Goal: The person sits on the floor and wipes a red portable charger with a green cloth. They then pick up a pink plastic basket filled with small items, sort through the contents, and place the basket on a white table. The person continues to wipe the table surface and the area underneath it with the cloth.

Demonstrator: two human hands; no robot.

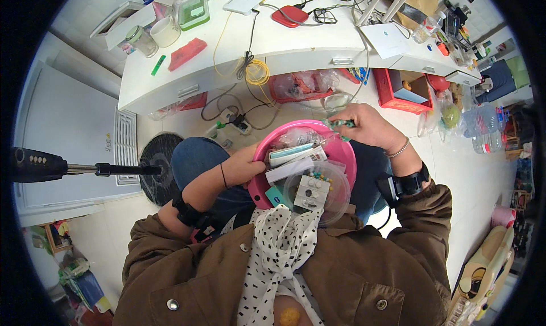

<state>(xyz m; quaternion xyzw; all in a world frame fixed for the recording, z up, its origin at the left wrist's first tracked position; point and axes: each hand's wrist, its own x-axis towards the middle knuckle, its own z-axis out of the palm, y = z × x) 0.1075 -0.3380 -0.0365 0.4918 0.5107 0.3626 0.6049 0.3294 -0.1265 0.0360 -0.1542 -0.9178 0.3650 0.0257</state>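
A pink plastic basin [352, 159] rests on my lap. My left hand [245, 166] grips its left rim, thumb over the edge. Above the far right rim, my right hand [362, 125] pinches a small green patterned item [339, 124]; its exact kind is unclear. Inside the basin lie a crumpled clear plastic bag [298, 137], a white and light-blue packet [291, 153], a white box [290, 170] and a teal box [278, 196]. Nearest me, a round clear plastic container [341, 204] holds a white card [312, 192] with small knobs, plus teal and yellow beads or pinheads.
A white desk [239, 40] with drawers spans the far side. It carries a pink cloth [187, 54], a mug [165, 32], a red device [290, 16] and cables. Below are a power strip [236, 122] and a red box [403, 93]. A black pole [123, 169] stands left.
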